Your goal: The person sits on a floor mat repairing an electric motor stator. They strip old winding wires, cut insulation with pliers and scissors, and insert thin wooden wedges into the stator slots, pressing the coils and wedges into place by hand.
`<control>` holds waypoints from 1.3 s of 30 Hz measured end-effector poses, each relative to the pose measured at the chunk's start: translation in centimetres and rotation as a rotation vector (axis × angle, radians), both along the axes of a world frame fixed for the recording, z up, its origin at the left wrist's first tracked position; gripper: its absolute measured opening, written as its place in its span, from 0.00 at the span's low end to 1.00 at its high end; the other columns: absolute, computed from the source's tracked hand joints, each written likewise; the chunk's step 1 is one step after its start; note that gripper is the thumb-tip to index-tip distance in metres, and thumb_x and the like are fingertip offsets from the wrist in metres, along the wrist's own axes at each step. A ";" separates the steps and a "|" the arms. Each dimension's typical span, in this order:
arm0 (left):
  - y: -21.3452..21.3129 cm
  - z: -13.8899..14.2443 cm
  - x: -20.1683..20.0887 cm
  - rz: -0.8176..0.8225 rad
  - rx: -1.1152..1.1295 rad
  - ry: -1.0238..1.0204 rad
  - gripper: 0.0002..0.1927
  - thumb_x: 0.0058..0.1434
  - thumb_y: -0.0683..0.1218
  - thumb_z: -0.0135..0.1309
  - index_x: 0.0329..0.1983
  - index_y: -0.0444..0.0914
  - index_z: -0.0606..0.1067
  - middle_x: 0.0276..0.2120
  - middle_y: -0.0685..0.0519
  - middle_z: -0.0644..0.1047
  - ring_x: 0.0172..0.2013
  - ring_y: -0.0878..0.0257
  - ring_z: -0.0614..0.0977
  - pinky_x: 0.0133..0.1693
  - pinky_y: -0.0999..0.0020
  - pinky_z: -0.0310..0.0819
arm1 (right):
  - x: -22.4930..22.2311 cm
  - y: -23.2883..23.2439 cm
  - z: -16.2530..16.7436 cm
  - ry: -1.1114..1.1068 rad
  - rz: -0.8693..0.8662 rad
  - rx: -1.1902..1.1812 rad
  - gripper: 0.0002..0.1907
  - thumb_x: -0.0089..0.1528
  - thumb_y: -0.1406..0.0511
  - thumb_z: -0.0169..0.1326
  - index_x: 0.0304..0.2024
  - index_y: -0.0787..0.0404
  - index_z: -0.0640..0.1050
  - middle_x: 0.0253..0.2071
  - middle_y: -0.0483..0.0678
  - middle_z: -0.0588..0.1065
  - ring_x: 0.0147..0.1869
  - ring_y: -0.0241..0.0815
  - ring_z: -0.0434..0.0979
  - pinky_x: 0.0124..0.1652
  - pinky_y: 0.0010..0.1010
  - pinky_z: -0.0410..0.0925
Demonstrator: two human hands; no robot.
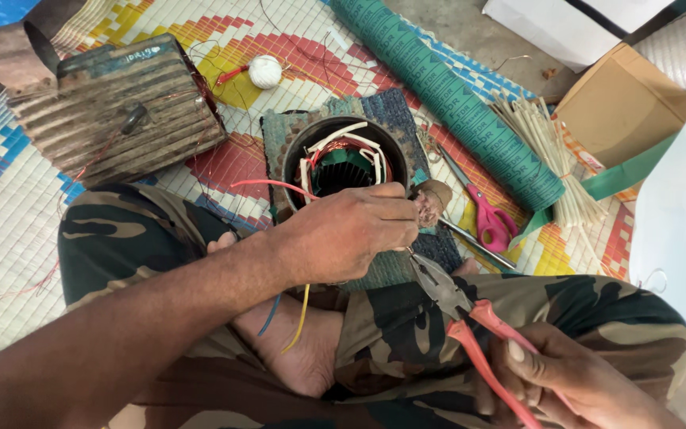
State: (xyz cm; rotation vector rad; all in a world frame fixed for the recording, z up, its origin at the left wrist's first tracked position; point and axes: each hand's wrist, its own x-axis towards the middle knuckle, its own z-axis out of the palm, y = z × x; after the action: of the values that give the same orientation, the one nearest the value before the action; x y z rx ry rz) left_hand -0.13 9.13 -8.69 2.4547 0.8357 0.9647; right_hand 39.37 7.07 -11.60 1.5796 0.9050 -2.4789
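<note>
In the head view, we see our left hand (351, 232) closed with fingers curled together over a bundle of thin wires at the near rim of the round black motor stator (345, 163) with copper windings and white sleeving; exactly what the fingertips pinch is hidden under the knuckles. Our right hand (573, 381), near right and partly cut off by the bottom edge, wraps its fingers around the red handles of the steel combination pliers (454, 306), whose nose points up toward the left hand; whether the nose bites a wire is hard to make out. The stator sits on a small woven grey-blue pad (395, 111) in the middle, just far of our crossed legs.

One pair of pink-handled scissors (482, 210) lies right of the stator. One long green embossed roll (454, 95) runs diagonally at the far right, beside one bundle of pale thin sticks (545, 147). One brown cardboard box (625, 103) sits far right, one white box (573, 24) beyond it, cut off by the top edge. A white sheet (676, 230) is cropped at the right. One ribbed, weathered wooden block (117, 111) stands far left, and one ball of white string (264, 71) lies on the coloured woven mat (9, 206).
</note>
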 end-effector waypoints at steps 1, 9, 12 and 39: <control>0.0 0.0 0.0 0.006 -0.027 0.017 0.06 0.57 0.38 0.57 0.37 0.35 0.75 0.38 0.51 0.74 0.45 0.52 0.75 0.49 0.59 0.73 | -0.2 0.0 0.1 0.072 0.047 -0.003 0.27 0.60 0.54 0.58 0.51 0.69 0.75 0.24 0.54 0.77 0.18 0.34 0.66 0.18 0.24 0.57; 0.0 -0.3 0.0 0.002 0.001 0.038 0.05 0.57 0.38 0.57 0.36 0.35 0.74 0.39 0.51 0.74 0.47 0.53 0.75 0.51 0.61 0.72 | -0.9 0.3 2.1 0.094 0.183 0.137 0.30 0.65 0.51 0.58 0.55 0.72 0.76 0.48 0.57 0.79 0.53 0.47 0.80 0.49 0.39 0.73; 0.0 -0.2 0.0 0.009 0.026 0.054 0.07 0.56 0.38 0.57 0.38 0.35 0.74 0.40 0.51 0.74 0.48 0.52 0.75 0.52 0.60 0.72 | -0.5 0.5 1.5 0.202 0.177 0.154 0.30 0.65 0.52 0.58 0.60 0.67 0.72 0.48 0.57 0.82 0.53 0.46 0.82 0.49 0.38 0.74; -2.2 1.7 1.3 0.267 0.019 0.053 0.18 0.59 0.44 0.61 0.51 0.34 0.75 0.43 0.47 0.74 0.46 0.49 0.78 0.46 0.55 0.76 | -7.5 7.9 2.3 -0.557 0.028 0.937 0.19 0.60 0.54 0.58 0.47 0.59 0.83 0.29 0.47 0.80 0.31 0.38 0.76 0.34 0.33 0.68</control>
State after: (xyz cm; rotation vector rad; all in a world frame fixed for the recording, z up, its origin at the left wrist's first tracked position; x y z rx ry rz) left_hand 1.15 6.88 -7.00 2.4362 1.2006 1.0034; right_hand 31.85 14.93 -9.28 2.2466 2.0606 -1.4270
